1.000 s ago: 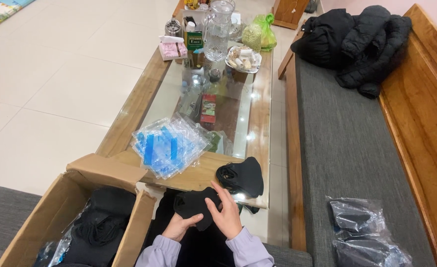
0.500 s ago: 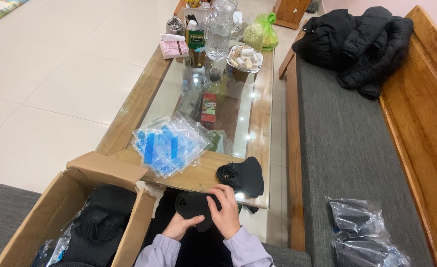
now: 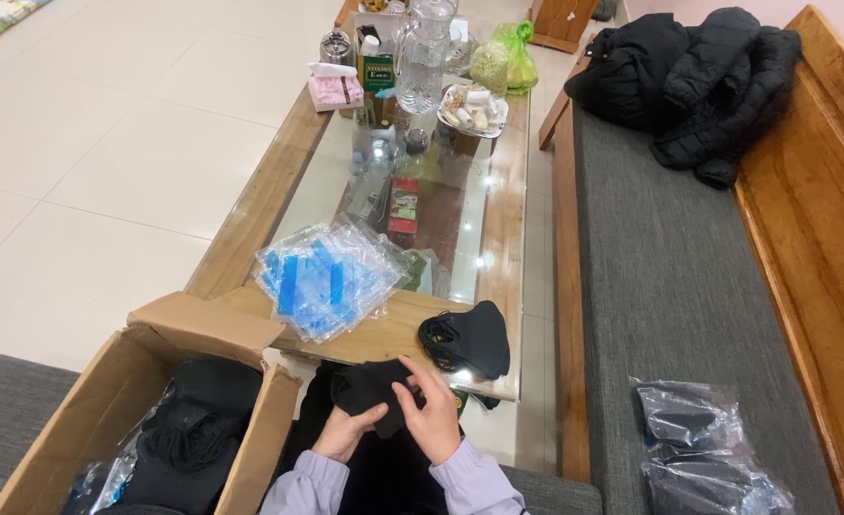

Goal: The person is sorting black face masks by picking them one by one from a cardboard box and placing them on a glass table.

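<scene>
At the lower centre of the frame, the left hand [image 3: 345,434] and right hand [image 3: 431,420] pinch 1 black mask [image 3: 369,386]; it is probably soft, light, floppy, best held by its edges.

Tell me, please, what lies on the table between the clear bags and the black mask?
Bare wood of the table separates the clear bags from the black mask, per the head view.

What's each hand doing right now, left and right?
Left hand: closed on the black face mask, gripping from below.
Right hand: closed on the same mask, fingers over its right side.
</scene>
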